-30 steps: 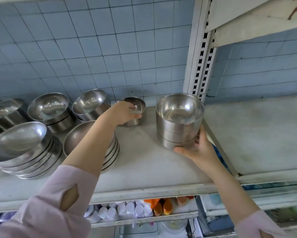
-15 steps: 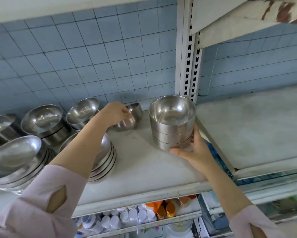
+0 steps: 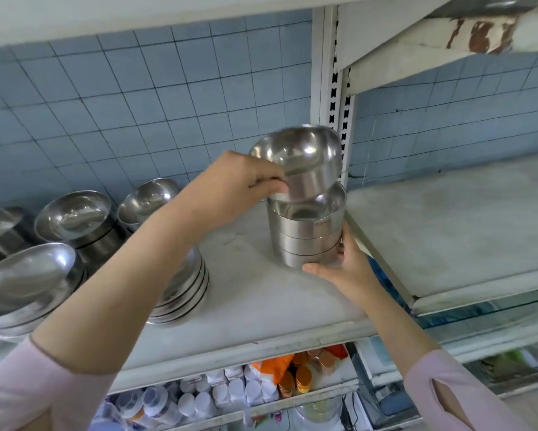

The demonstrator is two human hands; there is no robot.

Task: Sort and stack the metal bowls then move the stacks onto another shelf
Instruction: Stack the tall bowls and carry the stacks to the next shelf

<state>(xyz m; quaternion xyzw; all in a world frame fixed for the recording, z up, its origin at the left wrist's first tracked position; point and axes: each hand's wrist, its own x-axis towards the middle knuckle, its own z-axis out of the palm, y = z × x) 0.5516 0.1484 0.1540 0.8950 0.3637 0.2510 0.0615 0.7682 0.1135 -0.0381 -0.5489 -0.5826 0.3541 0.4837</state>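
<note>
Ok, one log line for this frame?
left hand: holds tilted bowl at stack top | right hand: grips stack base | stage: stacking, not yet moved

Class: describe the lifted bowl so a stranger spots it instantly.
Left of the white slotted shelf post stands a stack of straight-sided steel bowls. Above that, the left hand pinches a tilted steel bowl, the only one held aloft.

Two hands are in view — the left hand (image 3: 239, 188) and the right hand (image 3: 342, 269). One single bowl (image 3: 308, 160) is in the air. The straight-sided stack (image 3: 308, 241) shows at least three bowls. Further left stand five more piles: one front pile (image 3: 28, 275), one middle pile (image 3: 190, 284) and three back piles (image 3: 74, 216) — their bowls I cannot count exactly.
</note>
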